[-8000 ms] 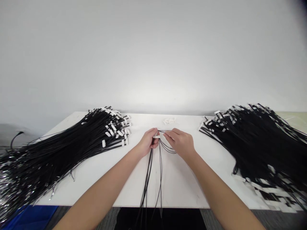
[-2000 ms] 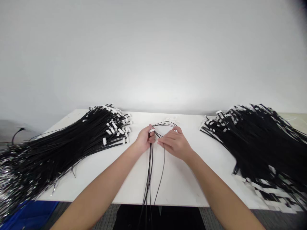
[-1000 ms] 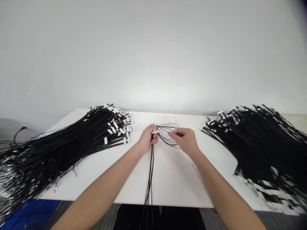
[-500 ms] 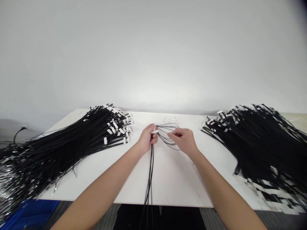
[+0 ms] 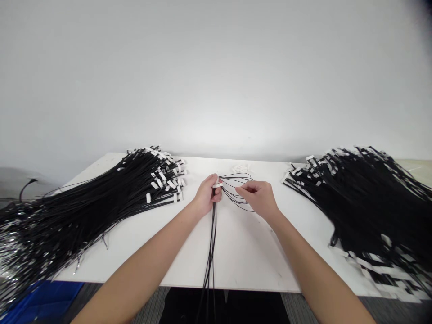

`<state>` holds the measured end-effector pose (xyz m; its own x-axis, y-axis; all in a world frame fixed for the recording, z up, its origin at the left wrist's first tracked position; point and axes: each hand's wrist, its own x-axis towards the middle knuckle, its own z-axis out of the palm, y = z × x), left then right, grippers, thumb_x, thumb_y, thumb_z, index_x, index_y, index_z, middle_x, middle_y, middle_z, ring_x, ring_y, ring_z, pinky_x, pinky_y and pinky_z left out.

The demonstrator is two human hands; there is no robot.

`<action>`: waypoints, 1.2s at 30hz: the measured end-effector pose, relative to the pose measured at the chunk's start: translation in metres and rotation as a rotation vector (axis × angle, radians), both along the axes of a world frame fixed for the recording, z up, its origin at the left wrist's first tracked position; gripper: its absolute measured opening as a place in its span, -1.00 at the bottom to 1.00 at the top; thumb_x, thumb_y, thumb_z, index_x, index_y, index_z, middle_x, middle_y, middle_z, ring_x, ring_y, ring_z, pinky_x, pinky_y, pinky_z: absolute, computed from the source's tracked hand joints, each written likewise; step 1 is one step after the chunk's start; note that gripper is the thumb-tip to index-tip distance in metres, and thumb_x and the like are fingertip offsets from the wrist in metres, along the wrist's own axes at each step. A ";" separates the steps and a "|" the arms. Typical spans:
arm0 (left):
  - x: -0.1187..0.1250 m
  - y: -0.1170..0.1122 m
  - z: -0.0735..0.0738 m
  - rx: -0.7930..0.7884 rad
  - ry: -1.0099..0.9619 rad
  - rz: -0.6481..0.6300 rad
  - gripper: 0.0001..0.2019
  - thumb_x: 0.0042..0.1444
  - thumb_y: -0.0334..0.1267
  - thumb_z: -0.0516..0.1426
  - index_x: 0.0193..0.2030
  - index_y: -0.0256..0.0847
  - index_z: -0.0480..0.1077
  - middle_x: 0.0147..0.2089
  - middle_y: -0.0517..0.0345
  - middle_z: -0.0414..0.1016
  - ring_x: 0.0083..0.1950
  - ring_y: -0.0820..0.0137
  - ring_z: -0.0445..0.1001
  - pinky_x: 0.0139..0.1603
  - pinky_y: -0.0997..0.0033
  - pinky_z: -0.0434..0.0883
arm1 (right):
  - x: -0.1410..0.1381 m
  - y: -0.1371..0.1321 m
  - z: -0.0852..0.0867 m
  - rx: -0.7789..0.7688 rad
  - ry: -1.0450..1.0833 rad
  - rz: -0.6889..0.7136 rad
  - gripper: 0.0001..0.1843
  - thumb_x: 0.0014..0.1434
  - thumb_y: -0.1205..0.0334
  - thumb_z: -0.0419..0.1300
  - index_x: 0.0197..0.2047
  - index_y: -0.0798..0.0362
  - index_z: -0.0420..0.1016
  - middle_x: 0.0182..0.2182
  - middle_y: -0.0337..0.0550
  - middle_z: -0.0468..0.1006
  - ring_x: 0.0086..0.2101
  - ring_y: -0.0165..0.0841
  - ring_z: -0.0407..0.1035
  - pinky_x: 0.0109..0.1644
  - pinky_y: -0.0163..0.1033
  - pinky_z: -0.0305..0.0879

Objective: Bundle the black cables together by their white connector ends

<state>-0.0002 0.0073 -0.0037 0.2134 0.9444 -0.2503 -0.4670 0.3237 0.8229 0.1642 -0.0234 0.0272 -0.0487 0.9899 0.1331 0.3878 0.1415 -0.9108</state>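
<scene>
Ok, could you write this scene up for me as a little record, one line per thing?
Left hand: holds a small, white, oblong connector and thin black wires
Right hand: fingers curled beside the looped part of those wires; whether they grip one is unclear
Left side: large pile of long black wires with white ends
Right side: another such pile
Beyond the hands: small, white loose pieces
Surface: flat white table
</scene>
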 end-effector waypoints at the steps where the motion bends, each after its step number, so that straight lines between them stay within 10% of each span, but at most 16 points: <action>1: 0.000 0.000 0.000 -0.002 0.001 0.000 -0.72 0.01 -0.01 0.05 -0.40 -0.20 0.18 -0.73 0.35 0.06 -0.78 0.62 -0.03 -0.75 0.60 -0.12 | 0.000 0.000 0.000 -0.003 -0.002 0.002 -0.76 -0.09 0.17 0.17 -0.67 0.10 0.34 -0.73 -0.32 0.17 -0.65 -0.54 -0.03 -0.63 -0.41 -0.07; 36: -0.001 0.002 -0.008 0.031 0.063 -0.031 -0.69 0.00 0.03 0.04 -0.38 -0.20 0.19 -0.73 0.34 0.06 -0.78 0.62 -0.03 -0.74 0.60 -0.14 | 0.001 0.001 -0.003 0.092 -0.005 0.001 -0.78 -0.02 0.15 0.16 -0.58 0.09 0.40 -0.69 -0.31 0.22 -0.62 -0.53 0.01 -0.59 -0.41 -0.02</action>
